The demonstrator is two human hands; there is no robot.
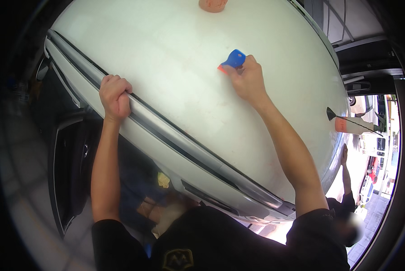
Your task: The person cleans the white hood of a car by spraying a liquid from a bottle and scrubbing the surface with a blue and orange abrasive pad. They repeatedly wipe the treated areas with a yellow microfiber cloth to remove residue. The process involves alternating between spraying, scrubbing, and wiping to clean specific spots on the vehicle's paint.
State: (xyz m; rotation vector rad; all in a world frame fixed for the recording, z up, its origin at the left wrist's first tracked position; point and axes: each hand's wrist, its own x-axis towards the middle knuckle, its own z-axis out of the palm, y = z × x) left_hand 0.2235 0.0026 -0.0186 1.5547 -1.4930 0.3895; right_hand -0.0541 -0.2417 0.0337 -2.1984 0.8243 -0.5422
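Observation:
A white car roof (175, 58) spreads out in front of me. My left hand (115, 97) is closed around the silver roof rail (166, 124) along the near side. Over the middle of the roof, my right hand (250, 79) grips a small scraper with a blue handle (235, 58) and a red edge. The red edge points left and appears to rest on the white surface; my thumb and fingers partly cover the tool.
An orange tub (213, 4) stands at the far edge. Toward the right are a black antenna (331, 114) and a white bottle with an orange band (353, 126). An open car door (73, 167) hangs at left. Another person's arm (346, 174) reaches to the car at right.

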